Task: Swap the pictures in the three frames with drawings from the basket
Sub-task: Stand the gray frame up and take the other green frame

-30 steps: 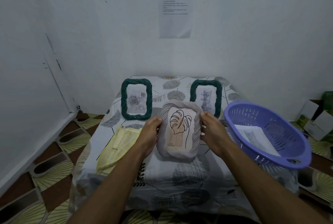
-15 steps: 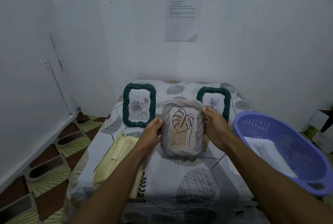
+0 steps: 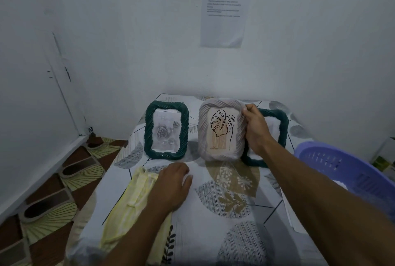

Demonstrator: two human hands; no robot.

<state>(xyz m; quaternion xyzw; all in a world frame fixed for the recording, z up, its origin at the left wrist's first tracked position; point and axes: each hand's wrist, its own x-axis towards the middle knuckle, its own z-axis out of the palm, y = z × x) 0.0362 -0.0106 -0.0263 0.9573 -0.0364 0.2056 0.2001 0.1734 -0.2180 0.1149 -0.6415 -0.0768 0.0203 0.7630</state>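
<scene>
1 hand now holds the grey frame [image 3: 221,131], stood up at the table's back.
Left hand [image 3: 173,184] has let go and lies flat, fingers loose, beside the yellow cloth [image 3: 130,201]; right hand [image 3: 255,128] grips the frame's right edge, probably parking it between the 2 green frames [image 3: 149,133].

We can read no words here. A sheet of paper [image 3: 222,12] on the wall [image 3: 128,30] carries a centred heading and several printed lines, all too small for us to make out. On the leaf picture [image 3: 221,130] in the grey frame [image 3: 220,104], a tiny red mark at lower left may be lettering.
</scene>
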